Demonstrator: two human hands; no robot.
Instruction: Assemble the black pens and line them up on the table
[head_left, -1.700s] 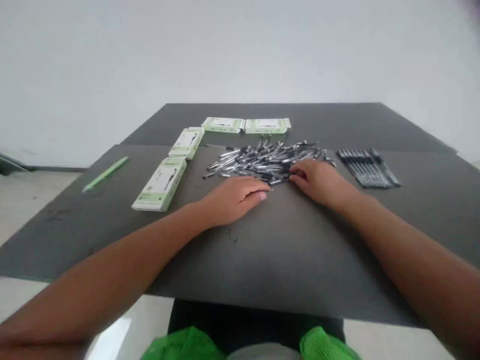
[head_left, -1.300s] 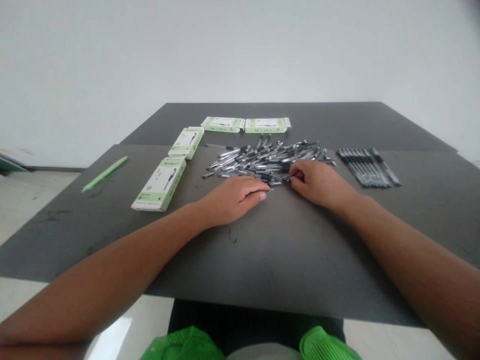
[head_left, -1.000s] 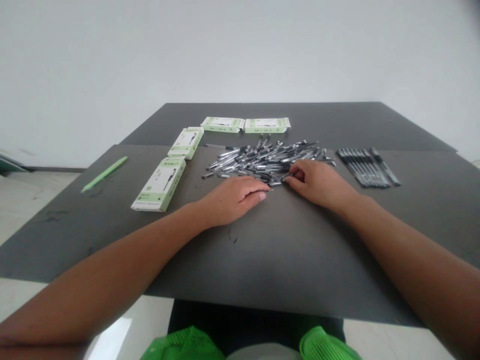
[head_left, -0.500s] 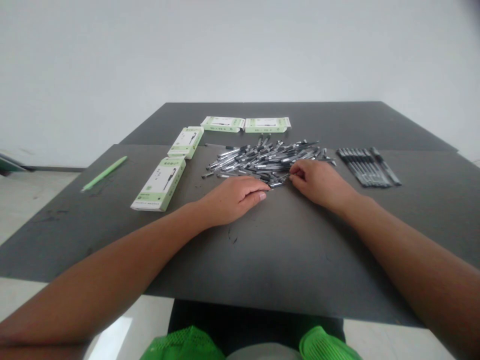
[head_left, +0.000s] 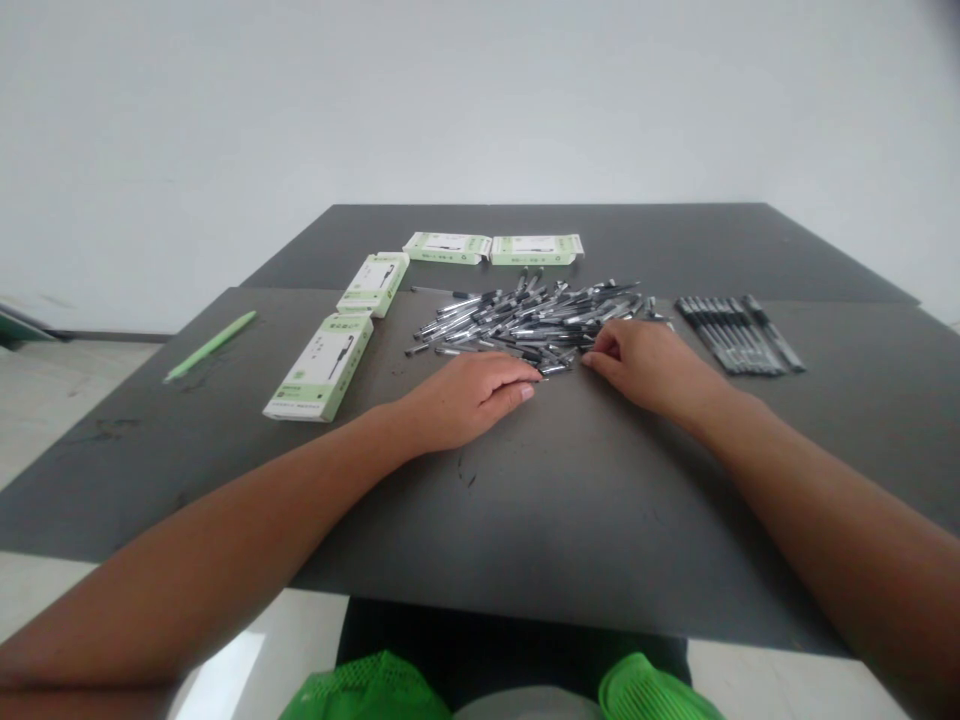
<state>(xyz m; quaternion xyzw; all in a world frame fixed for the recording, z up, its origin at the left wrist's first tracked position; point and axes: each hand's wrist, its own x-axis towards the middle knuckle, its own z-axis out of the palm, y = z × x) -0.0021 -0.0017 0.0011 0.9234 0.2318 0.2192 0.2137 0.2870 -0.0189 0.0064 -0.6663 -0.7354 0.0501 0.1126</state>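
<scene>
A loose heap of black-and-clear pens (head_left: 525, 318) lies in the middle of the dark grey table (head_left: 525, 500). My left hand (head_left: 469, 395) rests flat on the table at the heap's near edge, fingers stretched out together and holding nothing. My right hand (head_left: 645, 362) sits at the heap's near right edge, fingers curled with the tips pinching at a pen there. A tidy row of black pens (head_left: 739, 330) lies to the right of my right hand.
Several white-and-green pen boxes lie left and behind the heap: one near (head_left: 321, 366), one further back (head_left: 373, 284), two at the back (head_left: 491, 248). A green pen (head_left: 211, 346) lies alone at the table's left edge. White wall behind.
My right hand's fingers have shifted slightly at the heap's edge, working at a pen. My left hand has stayed flat in the same place.
</scene>
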